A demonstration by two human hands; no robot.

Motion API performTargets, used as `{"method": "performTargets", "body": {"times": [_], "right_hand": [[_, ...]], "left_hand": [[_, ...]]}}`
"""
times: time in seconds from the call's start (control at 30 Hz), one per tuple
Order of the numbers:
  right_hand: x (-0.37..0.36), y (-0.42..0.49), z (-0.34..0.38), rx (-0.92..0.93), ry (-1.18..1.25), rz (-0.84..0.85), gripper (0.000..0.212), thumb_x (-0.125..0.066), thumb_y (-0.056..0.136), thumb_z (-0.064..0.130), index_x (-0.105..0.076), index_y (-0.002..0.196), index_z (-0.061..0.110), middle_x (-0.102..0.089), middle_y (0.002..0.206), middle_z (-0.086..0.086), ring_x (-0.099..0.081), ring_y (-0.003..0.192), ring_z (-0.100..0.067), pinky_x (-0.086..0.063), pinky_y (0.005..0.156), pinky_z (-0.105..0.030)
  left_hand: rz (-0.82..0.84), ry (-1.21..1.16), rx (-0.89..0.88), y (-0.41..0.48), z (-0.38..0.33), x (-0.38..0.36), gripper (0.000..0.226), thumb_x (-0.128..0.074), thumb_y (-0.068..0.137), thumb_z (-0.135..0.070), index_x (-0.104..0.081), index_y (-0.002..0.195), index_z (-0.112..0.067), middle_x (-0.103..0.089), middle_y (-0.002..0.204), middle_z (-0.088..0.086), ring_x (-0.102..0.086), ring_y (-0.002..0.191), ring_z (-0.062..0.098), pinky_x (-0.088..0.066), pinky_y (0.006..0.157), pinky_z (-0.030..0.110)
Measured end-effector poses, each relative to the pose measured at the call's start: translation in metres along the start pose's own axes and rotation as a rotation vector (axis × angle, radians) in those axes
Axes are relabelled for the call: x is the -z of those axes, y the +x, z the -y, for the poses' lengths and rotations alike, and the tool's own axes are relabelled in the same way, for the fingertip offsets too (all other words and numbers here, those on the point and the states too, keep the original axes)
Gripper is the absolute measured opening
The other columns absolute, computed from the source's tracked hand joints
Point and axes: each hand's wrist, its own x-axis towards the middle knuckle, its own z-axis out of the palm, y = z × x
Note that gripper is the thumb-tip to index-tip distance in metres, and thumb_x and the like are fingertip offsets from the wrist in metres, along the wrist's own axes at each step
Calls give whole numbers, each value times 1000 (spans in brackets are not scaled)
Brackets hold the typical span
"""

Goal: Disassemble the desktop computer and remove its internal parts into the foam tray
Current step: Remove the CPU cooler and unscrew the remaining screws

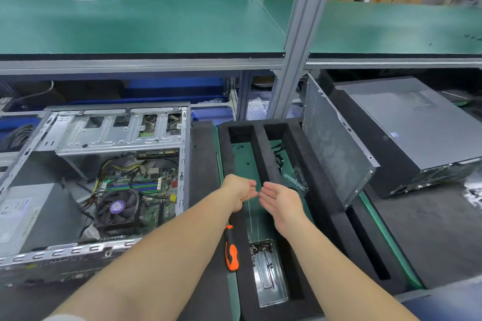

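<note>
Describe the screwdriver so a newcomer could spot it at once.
Start at the open computer case on the left; directly to its right sits the black foam tray. The screwdriver lies along the tray's left foam strip, just nearer the camera than the left hand and beside a clear dish of screws. Its orange-and-black handle is the only bright orange thing around.

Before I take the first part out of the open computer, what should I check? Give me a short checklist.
1. Left hand free: ok, open, holds nothing.
2. Right hand free: ok, open.
3. Computer case opened: ok, side panel leans at right.
4. Screwdriver near: ok, lies on foam beside left forearm.
5. Foam tray has room: ok, middle slot mostly bare.
6. Motherboard cables unplugged: cannot tell.
</note>
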Motion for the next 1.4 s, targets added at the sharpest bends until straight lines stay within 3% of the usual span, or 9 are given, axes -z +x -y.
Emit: {"method": "performTargets", "body": {"times": [0.1, 0.27, 0.4, 0.47, 0.77, 1.1, 1.2, 1.3, 1.4], "right_hand": [[2, 11, -8, -65, -53, -36, 31, -56, 102, 9, -61, 131, -2, -58, 141, -21, -54, 134, -34, -42, 116, -43], [4, 34, -31, -164, 8, -73, 17, -51, 101, 10, -66, 95, 4, -71, 98, -14, -64, 121, -35, -41, 115, -52], [7, 46, -47, -173, 125, -93, 22, -53, 100, 7, -70, 86, 11, -75, 65, 4, -67, 92, -14, -54, 78, -25], [6, 55, -55, -171, 167, -99, 22, -52, 99, 7, -71, 88, 12, -76, 66, 5, -67, 89, -13, -54, 91, -29], [0, 81, -83, -210, 207, -72, 56, -41, 100, 6, -41, 155, 16, -51, 150, -12, -49, 138, -26, -44, 108, -40], [1, 72, -82, -148, 194, -91, 59, -34, 99, -1, -41, 156, 14, -59, 131, -4, -57, 112, -16, -48, 85, -26], [3, 68, -85, -142, 194, -84, 55, -35, 100, 3, -46, 152, 17, -64, 110, 6, -61, 97, -7, -49, 71, -20], [2, 64, -85, -123, 161, -36, 48, -39, 107, 16, -44, 155, 20, -55, 147, -3, -53, 133, -19, -47, 107, -36], [-4, 55, -71, -15, 42, 12, 41, -45, 103, 23, -58, 142, 20, -65, 138, -6, -61, 127, -21, -49, 108, -46]], "left_hand": [[-1, 75, -16, 15, 16, -11, 22, -48, 102, 3, -69, 100, 0, -70, 115, 21, -70, 80, 21, -61, 87, 33], [42, 217, -14, 27, 20, -29, 10, -63, 95, -6, -63, 87, -10, -68, 87, 8, -66, 77, 22, -60, 81, 38], [25, 224, 9, 32, 22, -40, 23, -50, 99, -9, -52, 77, -13, -56, 76, 4, -56, 64, 19, -54, 71, 36], [-7, 131, 62, 36, 22, -46, 24, -42, 100, -15, -47, 77, -12, -49, 73, 4, -45, 57, 19, -43, 58, 31], [37, -131, 261, 58, 34, -54, 79, -35, 99, -68, -38, 154, -11, -50, 145, 10, -54, 114, 23, -35, 102, 38], [61, -210, 220, 42, 29, -46, 64, -36, 102, -62, -36, 158, -29, -24, 167, 3, -25, 152, 25, -22, 123, 47], [82, -148, 214, 35, 25, -43, 64, -36, 102, -62, -38, 156, -29, -24, 167, 3, -29, 151, 26, -22, 123, 50], [84, -21, 171, 22, 19, -45, 62, -36, 104, -54, -39, 156, -21, -39, 158, 6, -42, 136, 23, -32, 110, 39], [24, 171, 27, 1, 2, -48, 36, -44, 102, -35, -61, 126, -14, -60, 101, 8, -54, 87, 24, -40, 76, 32]]}}
